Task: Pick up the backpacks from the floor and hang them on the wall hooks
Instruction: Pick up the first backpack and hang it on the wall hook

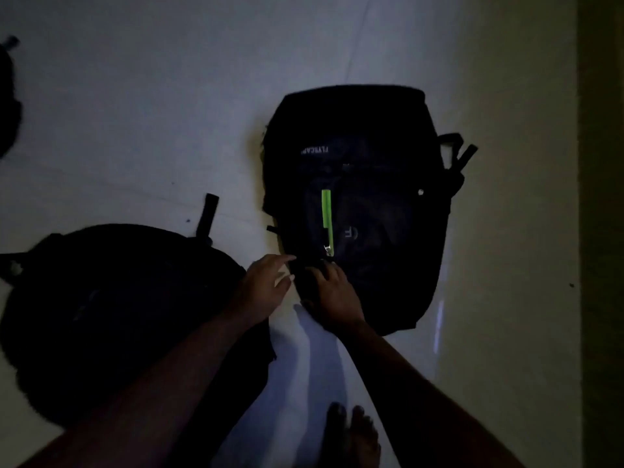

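Light: v. dim; most detail lost in shadow.
Main backpack [368, 184]: black, lies flat on pale floor [152, 106], front face up. White brand lettering near far end, reads upside down from wearer's view. Lime-green zip strip [327, 217] runs down the front w/ a metal pull [327, 250] at its near end. Small pale stud on the right side. Strap ends [457, 152] stick out at far right.
Axis: long axis runs away from the person, slightly tilted; which end is the top, can't tell for sure.
Contents: zips look shut as far as visible; inside not seen.
Second backpack [111, 315]: black, rounder shape, on floor to the left of the first, just beside it, partly under the left forearm. One strap [206, 214] points away from the person. Detail too dark.
Third dark item [8, 103]: at left frame edge, cut off; poss. another bag, can't tell.
Left hand [263, 288]: fingers spread, loose, at the near-left edge of the main backpack; gripping nothing visible.
Right hand [332, 295]: palm down on the near end of the main backpack, fingers curled into dark fabric; real grip or just pressing, can't tell.
Bare feet [353, 437]: bottom centre, on floor.
Wall [601, 231]: dark strip at right edge.
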Motion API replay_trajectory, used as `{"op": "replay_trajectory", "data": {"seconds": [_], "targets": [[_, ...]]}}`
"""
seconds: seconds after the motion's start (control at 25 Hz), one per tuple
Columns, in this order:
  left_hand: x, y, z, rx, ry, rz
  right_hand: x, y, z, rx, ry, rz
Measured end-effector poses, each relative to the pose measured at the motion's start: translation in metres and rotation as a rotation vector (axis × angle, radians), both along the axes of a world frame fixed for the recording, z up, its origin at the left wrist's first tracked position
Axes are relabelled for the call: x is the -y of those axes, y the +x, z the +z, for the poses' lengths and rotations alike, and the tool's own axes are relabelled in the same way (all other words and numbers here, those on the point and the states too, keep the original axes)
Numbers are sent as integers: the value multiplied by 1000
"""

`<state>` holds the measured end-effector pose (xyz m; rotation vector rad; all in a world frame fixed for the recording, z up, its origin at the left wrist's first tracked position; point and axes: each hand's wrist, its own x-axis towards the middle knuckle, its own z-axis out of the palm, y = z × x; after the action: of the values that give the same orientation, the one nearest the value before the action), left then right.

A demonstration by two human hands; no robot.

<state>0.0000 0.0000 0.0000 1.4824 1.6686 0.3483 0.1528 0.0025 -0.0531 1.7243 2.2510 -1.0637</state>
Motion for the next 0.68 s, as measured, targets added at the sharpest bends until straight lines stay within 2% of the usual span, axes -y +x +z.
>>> {"op": "replay_trajectory", "data": {"seconds": [0.12,0.24,0.32,0.4,0.52,0.68], "targets": [[6,-15,-52,-198,55,-211,4,-11,-47,138,88,56],[17,-36,-75,-412,-5,-467,25,-24,-55,140,114,31],[21,-49,-80,-592,-22,-690,28,-30,-51,163,278,-11],[23,-60,-81,-679,-26,-851,28,-37,-47,178,357,-48],[12,-66,-78,-672,-161,-984,39,-42,-49,110,170,13],[12,-61,-57,-730,15,-947,48,-63,-35,5,103,83]]}}
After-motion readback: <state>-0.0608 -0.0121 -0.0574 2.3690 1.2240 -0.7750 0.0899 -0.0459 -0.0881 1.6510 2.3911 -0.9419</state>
